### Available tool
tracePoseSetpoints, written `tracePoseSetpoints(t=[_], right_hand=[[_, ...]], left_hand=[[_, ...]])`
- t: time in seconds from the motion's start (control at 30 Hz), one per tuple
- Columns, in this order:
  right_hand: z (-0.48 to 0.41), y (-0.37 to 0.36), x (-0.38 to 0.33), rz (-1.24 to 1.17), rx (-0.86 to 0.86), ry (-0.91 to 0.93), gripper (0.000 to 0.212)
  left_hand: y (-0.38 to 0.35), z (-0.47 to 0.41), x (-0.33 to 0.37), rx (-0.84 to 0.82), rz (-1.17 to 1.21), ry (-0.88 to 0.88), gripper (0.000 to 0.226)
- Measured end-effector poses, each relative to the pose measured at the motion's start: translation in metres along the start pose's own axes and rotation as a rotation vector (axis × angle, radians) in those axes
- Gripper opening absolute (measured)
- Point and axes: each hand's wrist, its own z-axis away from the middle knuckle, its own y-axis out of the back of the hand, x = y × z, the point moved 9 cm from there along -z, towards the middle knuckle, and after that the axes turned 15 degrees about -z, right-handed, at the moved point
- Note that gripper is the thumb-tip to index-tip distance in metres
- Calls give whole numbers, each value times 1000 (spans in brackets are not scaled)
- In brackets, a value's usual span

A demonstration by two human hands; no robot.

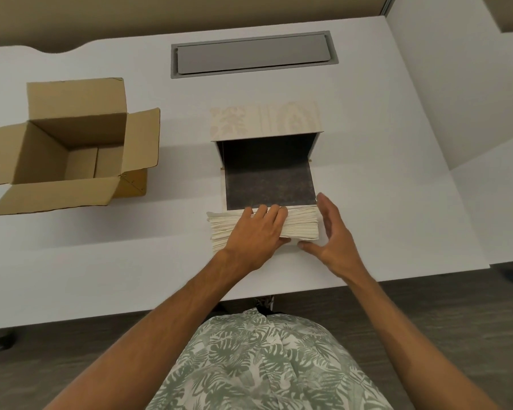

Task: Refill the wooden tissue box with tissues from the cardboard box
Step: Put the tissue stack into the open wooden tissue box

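Note:
A thick stack of cream tissues (301, 226) lies on the white table (101, 261) near its front edge. It rests just in front of the wooden tissue box (264, 119), which lies on its side with its dark flap (270, 184) folded down toward me. My left hand (256, 232) wraps over the stack, fingers on its top and thumb against the near face. My right hand (335, 232) is spread beside the stack's right end, fingers apart, the thumb touching the near right corner. The brown cardboard box (68, 152) stands open at the left, its inside looking empty.
A grey cable hatch (252, 53) is set into the table behind the wooden box. The table's front edge runs just below my wrists, with dark floor beneath. A white partition wall (471, 84) rises at the right.

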Motion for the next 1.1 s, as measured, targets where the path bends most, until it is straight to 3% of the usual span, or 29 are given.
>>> tracePoseSetpoints(t=[0.1, 0.3, 0.43, 0.57, 0.73, 0.97, 1.1], right_hand=[[-11, -1, -5, 128, -106, 6, 92], [-20, 1, -6, 215, -130, 28, 61], [-17, 0, -10, 180, -139, 31, 56], [-16, 1, -11, 145, -139, 18, 56], [-20, 3, -13, 68, -141, -19, 55], [-39, 30, -25, -283, -28, -129, 52], [-62, 36, -22, -380, 66, -248, 41]], left_hand=[[1, 0, 0, 0, -6, 1, 61], [3, 5, -6, -5, 58, 20, 73], [1, 32, -46, 25, 154, 116, 78], [-17, 72, -94, 30, 250, 257, 64], [-35, 88, -120, 19, 719, 474, 55], [-32, 74, -135, 51, 1512, 651, 58], [-39, 48, -141, 22, 1687, 811, 51]])
